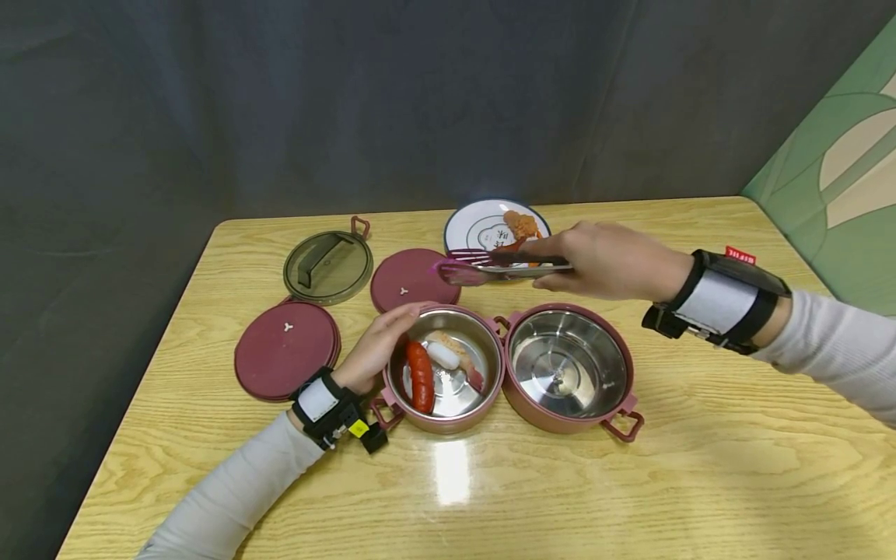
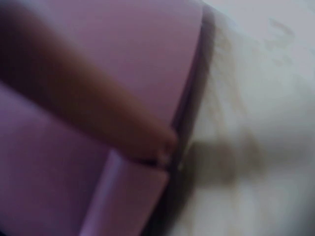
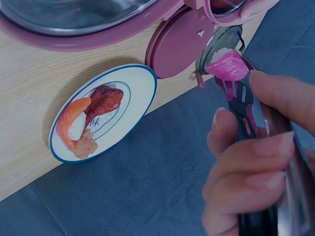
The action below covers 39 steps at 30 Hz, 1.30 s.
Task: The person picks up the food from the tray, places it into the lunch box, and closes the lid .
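Observation:
My left hand (image 1: 389, 333) grips the near-left rim of a pink steel-lined bowl (image 1: 492, 348). Inside lie a red sausage (image 1: 421, 377) and a sushi piece (image 1: 448, 355). My right hand (image 1: 563, 260) holds pink-tipped metal tongs (image 1: 483, 266) in the air, above the gap between this bowl and a white plate (image 1: 470, 225). In the right wrist view the tongs (image 3: 242, 101) pinch a pink and white piece of food (image 3: 226, 65). The plate (image 3: 135, 91) carries more food (image 3: 83, 123). The left wrist view is a blurred close-up of the pink bowl wall (image 2: 123, 49).
A second pink bowl (image 1: 568, 373), holding nothing, stands right of the first, touching it. Two dark pink lids (image 1: 287, 350) (image 1: 409, 281) and a clear lid with a handle (image 1: 327, 266) lie at the back left. The wooden table ends at a dark curtain.

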Motion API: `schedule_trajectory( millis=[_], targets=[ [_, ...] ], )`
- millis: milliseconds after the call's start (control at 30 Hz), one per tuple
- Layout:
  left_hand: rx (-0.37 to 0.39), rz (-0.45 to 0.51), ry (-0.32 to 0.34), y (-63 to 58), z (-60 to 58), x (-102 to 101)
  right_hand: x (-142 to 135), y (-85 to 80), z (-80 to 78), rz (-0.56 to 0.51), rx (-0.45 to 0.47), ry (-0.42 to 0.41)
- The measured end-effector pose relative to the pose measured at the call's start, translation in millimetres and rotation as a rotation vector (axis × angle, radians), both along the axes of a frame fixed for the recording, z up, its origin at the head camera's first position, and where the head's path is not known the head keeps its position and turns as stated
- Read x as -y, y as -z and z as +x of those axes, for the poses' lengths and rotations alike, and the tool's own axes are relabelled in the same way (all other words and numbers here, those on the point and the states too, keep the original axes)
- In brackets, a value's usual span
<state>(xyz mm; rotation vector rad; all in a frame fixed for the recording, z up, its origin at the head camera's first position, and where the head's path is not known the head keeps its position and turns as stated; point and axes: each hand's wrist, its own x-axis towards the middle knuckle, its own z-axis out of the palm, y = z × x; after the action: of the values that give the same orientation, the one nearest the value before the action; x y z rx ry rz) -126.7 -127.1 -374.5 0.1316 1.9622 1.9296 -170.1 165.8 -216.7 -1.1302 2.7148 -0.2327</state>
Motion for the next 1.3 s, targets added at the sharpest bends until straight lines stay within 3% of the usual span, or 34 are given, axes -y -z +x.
schedule_trajectory(
  millis=[600, 733, 933, 1300],
  targets=[
    [0.025, -0.033, -0.011, -1.3, 1.1, 0, 2, -0.9, 12.4, -0.027, 0.039, -0.047],
    [0.013, -0.023, 0.007, -1.2, 1.3, 0, 3, -0.9, 15.6, -0.033, 0.026, -0.069],
    [0.021, -0.054, -0.019, -0.8, 2.0, 0, 5, 0.0, 23.4, -0.029, -0.001, -0.100],
    [-0.055, 0.000, 0.048, -0.3, -0.5, 0, 9, 0.9, 36.7, 0.000, 0.042, -0.123]
  ],
)
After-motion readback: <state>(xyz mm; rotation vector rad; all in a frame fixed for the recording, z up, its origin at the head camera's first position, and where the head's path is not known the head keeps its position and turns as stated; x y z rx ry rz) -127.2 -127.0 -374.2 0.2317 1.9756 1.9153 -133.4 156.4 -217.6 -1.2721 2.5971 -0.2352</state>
